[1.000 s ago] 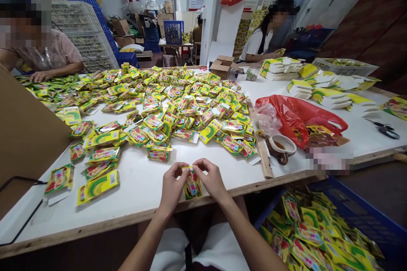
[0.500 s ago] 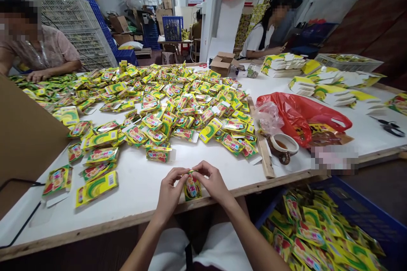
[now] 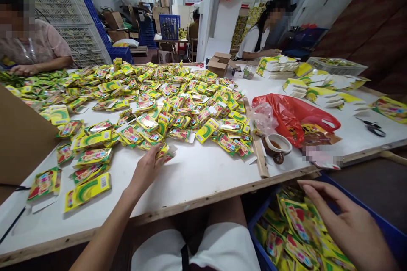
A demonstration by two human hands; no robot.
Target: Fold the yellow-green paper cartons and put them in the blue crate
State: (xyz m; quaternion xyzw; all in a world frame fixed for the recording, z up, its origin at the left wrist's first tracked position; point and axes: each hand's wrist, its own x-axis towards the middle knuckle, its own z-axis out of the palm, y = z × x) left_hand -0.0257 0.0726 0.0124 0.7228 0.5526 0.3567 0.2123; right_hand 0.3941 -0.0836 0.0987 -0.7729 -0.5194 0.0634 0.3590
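My left hand (image 3: 146,168) reaches to the front of the pile, its fingers closed round a small yellow-green printed box (image 3: 163,152). A pale flap sticks out at that box's right end; the fingers partly cover it. Over the blue crate (image 3: 262,216) at lower right hangs my right hand (image 3: 349,224), thumb and fingers apart, nothing seen between them. Below it, the crate holds many yellow-green printed packets (image 3: 297,224). A large heap of similar boxes (image 3: 178,106) spreads over the white table, several with flaps open.
A wooden strip (image 3: 259,152) edges the heap's right side. Beyond it are a brown cup (image 3: 277,146), a red plastic bag (image 3: 282,114), scissors (image 3: 373,127) and stacked flat cartons (image 3: 276,67). A cardboard box (image 3: 25,135) stands at left. Two co-workers sit across the table.
Both hands were together at the table edge on a small packet. Now the left has moved forward to a box by the heap, and the right has swung over the crate without the packet visible.
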